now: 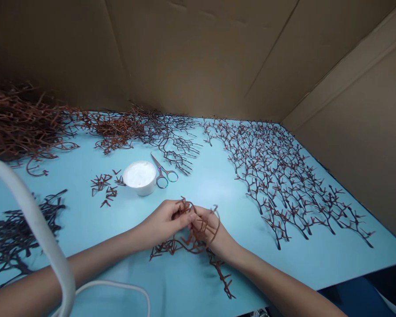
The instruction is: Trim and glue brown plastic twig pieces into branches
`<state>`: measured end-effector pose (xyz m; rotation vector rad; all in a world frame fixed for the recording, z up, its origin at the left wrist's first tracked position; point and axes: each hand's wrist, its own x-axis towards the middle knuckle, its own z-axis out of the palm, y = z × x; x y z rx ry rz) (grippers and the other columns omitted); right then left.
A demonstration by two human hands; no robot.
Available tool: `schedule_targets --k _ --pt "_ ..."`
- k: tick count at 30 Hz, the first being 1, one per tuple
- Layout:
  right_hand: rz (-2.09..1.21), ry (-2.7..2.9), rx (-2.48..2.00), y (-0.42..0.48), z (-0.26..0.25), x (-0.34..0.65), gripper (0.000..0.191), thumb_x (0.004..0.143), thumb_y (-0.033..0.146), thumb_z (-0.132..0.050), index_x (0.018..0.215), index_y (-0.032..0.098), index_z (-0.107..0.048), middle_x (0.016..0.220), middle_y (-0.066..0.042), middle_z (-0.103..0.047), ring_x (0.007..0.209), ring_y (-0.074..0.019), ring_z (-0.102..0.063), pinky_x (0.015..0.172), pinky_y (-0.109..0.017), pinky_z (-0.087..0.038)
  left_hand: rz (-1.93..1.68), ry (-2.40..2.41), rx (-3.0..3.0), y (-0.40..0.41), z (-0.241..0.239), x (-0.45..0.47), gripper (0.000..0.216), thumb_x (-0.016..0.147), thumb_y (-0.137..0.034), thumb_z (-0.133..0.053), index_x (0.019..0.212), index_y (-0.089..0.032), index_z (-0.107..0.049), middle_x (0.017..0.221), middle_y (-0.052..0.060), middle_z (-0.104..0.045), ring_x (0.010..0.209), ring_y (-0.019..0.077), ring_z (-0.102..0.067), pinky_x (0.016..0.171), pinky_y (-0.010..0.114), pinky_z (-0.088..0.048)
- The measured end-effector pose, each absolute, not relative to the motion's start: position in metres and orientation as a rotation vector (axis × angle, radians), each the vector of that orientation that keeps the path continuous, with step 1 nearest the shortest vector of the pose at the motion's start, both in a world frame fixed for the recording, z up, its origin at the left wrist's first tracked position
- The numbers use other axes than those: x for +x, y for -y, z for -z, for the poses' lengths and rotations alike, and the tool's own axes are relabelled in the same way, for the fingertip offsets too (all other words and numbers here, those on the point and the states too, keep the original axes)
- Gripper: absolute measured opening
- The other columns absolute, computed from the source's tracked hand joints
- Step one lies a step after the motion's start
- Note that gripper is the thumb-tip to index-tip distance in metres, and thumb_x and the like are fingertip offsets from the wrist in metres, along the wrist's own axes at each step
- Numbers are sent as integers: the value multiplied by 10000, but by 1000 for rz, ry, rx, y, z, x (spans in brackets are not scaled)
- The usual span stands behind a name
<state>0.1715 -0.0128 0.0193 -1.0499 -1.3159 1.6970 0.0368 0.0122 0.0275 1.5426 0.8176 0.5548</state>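
Both my hands meet over the light blue table [204,180] near its front edge. My left hand [161,222] pinches the top of a brown branched plastic twig [188,240]. My right hand [207,229] is closed around the same twig, whose stems curl over its fingers and trail down to the table toward me. A small white cup [140,176] of white paste stands just beyond my hands. Small scissors [163,172] lie right of the cup.
Rows of dark branched twigs [284,176] are laid out on the right. Tangled brown twigs [23,123] are piled at the back left, a dark bunch [16,233] lies at the left, small cut pieces [105,185] sit by the cup. Cardboard walls [198,53] enclose the table. A white cable [42,233] crosses the near left.
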Motion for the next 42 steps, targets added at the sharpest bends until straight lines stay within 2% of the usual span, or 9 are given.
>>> schedule_targets --k 4,9,16,19,26,30,33,37,42 --pt "-1733 1343 -1026 15 -21 171 400 712 520 -443 549 157 -409 422 82 -271 379 -33 -210 362 -188 -164 -501 -692 1420 -13 -22 37 276 725 -346 -419 537 -148 -455 531 -6 -470 535 104 -415 537 221 -332" --pt "-1838 1258 -970 23 -25 175 372 716 486 -473 562 149 -435 408 85 -277 344 -23 -200 337 -182 -128 -571 -649 1211 -5 -23 37 316 719 -379 -439 534 -130 -500 456 -39 -371 441 70 -292 452 210 -236" --pt "-1956 931 -752 34 -19 168 379 666 485 -545 523 158 -418 350 98 -260 289 -15 -187 295 -171 -123 -575 -635 578 11 -28 43 360 715 -314 -482 458 -160 -284 426 -86 -229 376 28 -204 422 182 -215" --pt "-1943 874 -693 33 -19 167 385 652 472 -565 499 161 -397 362 94 -268 296 -15 -205 306 -169 -146 -604 -597 500 9 -25 44 345 733 -278 -470 464 -150 -295 429 -81 -263 355 19 -240 412 173 -232" --pt "-1795 1034 -923 25 -24 171 281 729 421 -478 671 147 -492 399 80 -367 333 -30 -271 335 -163 -207 -647 -700 800 -10 -23 38 196 692 -305 -510 610 -135 -456 519 -29 -481 388 50 -400 399 176 -267" --pt "-1730 1128 -1031 27 -25 167 233 752 379 -422 782 155 -478 426 87 -374 325 -32 -272 331 -161 -224 -583 -774 914 -16 -27 32 103 644 -215 -489 617 -152 -412 483 -70 -387 371 28 -288 388 164 -196" --pt "-1627 1164 -1138 28 -20 163 174 765 327 -377 768 168 -447 410 99 -327 319 -37 -249 336 -164 -220 -554 -726 1066 -14 -27 31 160 646 -274 -479 601 -164 -371 527 -74 -332 394 34 -210 388 180 -171" --pt "-1434 1342 -1252 29 -14 161 145 779 253 -339 664 184 -393 433 82 -321 368 -50 -275 371 -171 -225 -571 -867 1486 -9 -28 31 260 707 -362 -456 570 -174 -339 540 -61 -293 491 75 -264 449 199 -214" --pt "-1263 1594 -1253 29 -23 166 244 785 285 -312 565 185 -345 471 48 -336 444 -75 -308 436 -205 -254 -543 -905 1813 -8 -29 31 247 783 -242 -352 546 -175 -341 508 -50 -357 482 81 -304 479 202 -237"
